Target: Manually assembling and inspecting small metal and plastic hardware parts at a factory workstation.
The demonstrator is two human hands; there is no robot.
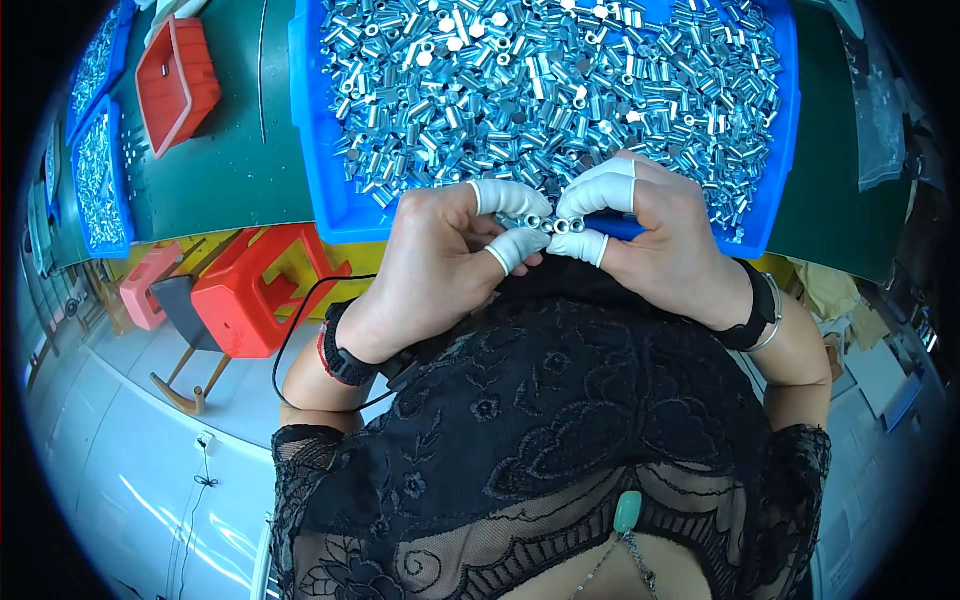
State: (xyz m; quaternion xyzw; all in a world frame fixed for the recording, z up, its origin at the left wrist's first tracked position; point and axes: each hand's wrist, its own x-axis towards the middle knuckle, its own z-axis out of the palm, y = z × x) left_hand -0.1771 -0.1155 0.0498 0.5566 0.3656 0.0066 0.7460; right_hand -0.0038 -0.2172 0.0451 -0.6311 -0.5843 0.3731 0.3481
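Over the near edge of a big blue tray (305, 150), my two hands meet fingertip to fingertip. White finger cots cover thumbs and forefingers. My left hand (440, 245) is closed in a pinch on small silvery metal sleeves (534, 222), their round hollow ends turned up. My right hand (660, 225) pinches similar sleeves (562, 227) right beside them. The pieces sit in a short row between the fingertips; which finger bears which is partly hidden. A heap of loose shiny metal sleeves (560, 95), some with hex-shaped ends, fills the tray beyond my hands.
On the green table (235, 170), left of the tray, stand a red bin (178, 85) and blue trays (100, 185) of small metal parts. A clear plastic bag (878, 120) lies at the right. Below the table's left edge are red stools (240, 300). A black cable (290, 345) hangs by my left forearm.
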